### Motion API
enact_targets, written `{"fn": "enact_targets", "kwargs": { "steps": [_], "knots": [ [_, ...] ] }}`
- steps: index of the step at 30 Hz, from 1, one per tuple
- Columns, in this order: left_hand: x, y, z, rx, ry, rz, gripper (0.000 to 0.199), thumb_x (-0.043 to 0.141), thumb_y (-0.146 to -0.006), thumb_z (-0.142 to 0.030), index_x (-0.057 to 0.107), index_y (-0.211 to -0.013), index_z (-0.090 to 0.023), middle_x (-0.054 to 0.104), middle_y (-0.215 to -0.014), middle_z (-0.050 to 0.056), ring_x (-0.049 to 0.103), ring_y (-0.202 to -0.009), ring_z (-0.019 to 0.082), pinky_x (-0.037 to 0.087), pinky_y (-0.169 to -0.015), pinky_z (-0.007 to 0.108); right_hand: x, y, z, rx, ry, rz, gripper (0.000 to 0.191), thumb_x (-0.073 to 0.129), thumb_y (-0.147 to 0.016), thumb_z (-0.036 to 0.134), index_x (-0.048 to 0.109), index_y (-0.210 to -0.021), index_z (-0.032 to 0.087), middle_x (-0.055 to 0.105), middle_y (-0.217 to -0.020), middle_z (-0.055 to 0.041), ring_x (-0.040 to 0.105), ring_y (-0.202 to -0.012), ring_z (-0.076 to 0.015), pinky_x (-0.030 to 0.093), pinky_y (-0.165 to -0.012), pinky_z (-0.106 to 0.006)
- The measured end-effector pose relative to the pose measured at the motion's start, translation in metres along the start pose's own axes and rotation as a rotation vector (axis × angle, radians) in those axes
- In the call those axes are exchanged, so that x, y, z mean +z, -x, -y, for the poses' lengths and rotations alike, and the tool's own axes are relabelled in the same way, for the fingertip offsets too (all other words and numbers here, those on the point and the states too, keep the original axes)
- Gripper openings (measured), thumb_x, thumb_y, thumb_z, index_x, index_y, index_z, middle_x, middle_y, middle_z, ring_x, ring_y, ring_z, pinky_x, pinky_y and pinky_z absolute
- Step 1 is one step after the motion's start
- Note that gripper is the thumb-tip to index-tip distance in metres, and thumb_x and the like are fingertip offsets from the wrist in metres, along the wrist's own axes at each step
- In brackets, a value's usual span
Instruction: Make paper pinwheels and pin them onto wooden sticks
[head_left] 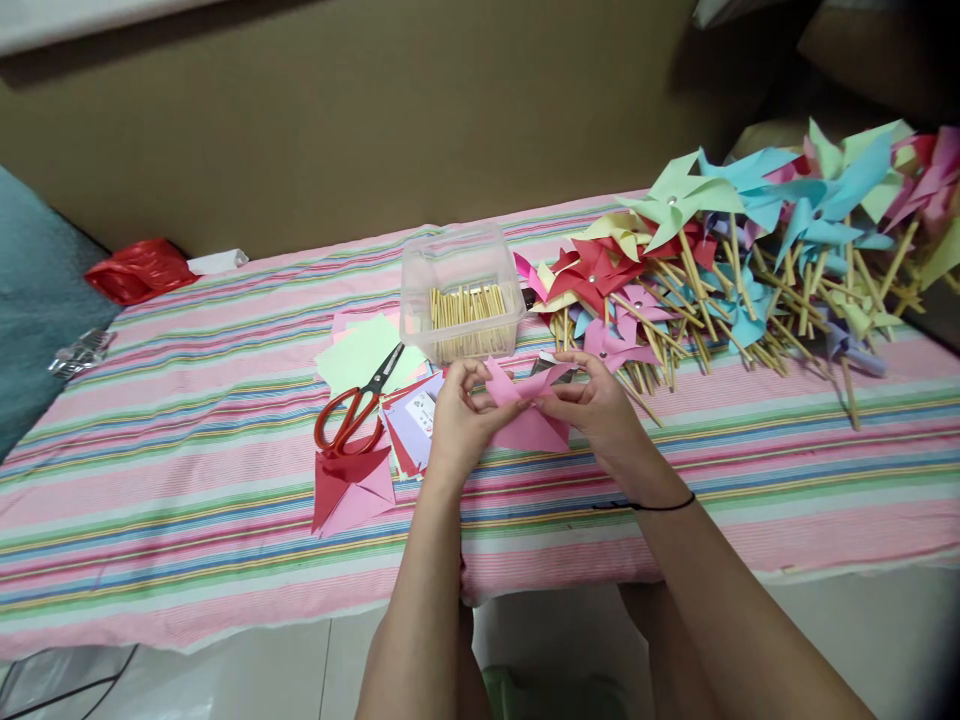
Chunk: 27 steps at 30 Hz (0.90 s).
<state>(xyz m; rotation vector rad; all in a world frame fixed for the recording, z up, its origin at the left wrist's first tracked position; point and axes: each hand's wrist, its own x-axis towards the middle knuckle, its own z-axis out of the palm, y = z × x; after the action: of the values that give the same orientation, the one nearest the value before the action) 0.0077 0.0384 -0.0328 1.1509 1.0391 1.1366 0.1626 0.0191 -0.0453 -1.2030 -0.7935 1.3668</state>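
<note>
A pink paper square [536,432] with its corners being bent inward is held between both hands over the striped cloth. My left hand [471,412] pinches its left side, thumb pressing near the middle. On the right side, my right hand [596,400] grips the same paper, its thumb also close to the centre. Just behind the paper stands a clear plastic box [499,340] holding many short wooden sticks [469,305]. Red-handled scissors [352,410] lie left of my left hand, across coloured paper sheets [349,355]. Cut red and pink paper pieces [352,490] lie nearer to me.
Many finished paper pinwheels [739,240] on wooden sticks are heaped at the right. A red plastic bag [140,270] and a white item [217,262] lie at the far left. A brown panel [337,120] rises behind the striped cloth [210,440].
</note>
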Motion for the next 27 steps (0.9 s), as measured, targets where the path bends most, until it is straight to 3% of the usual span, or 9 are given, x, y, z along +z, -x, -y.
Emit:
{"fn": "enact_targets", "kwargs": {
  "steps": [7, 19, 27],
  "knots": [
    [0.0013, 0.0, -0.0015, -0.046, 0.02, -0.006, 0.058, 0.084, -0.056, -0.02, 0.036, -0.089, -0.024, 0.061, -0.088, -0.007, 0.06, -0.05, 0.005, 0.046, -0.049, 0.017, 0.0006, 0.0003, -0.0001, 0.0, -0.005, 0.001, 0.071, 0.086, -0.051, 0.032, 0.046, -0.109, 0.023, 0.064, -0.061, 0.0068, 0.061, -0.056, -0.0144, 0.048, -0.059, -0.027],
    [0.0008, -0.0002, -0.0007, -0.04, 0.044, -0.002, 0.058, 0.082, -0.056, -0.016, 0.037, -0.091, -0.023, 0.063, -0.088, -0.005, 0.059, -0.049, 0.004, 0.043, -0.046, 0.014, 0.0012, 0.0004, -0.002, -0.021, 0.003, 0.002, 0.073, 0.087, -0.05, 0.033, 0.047, -0.11, 0.023, 0.066, -0.06, 0.0054, 0.063, -0.055, -0.0154, 0.048, -0.055, -0.026],
    [-0.0005, -0.002, 0.0023, -0.022, 0.054, -0.102, 0.064, 0.082, -0.054, -0.015, 0.036, -0.098, -0.025, 0.061, -0.09, -0.005, 0.061, -0.052, 0.005, 0.046, -0.049, 0.016, 0.0041, 0.0002, 0.0008, -0.006, -0.045, 0.009, 0.061, 0.084, -0.058, 0.031, 0.049, -0.107, 0.022, 0.072, -0.068, 0.0017, 0.065, -0.061, -0.0131, 0.049, -0.058, -0.023]
  ]
}}
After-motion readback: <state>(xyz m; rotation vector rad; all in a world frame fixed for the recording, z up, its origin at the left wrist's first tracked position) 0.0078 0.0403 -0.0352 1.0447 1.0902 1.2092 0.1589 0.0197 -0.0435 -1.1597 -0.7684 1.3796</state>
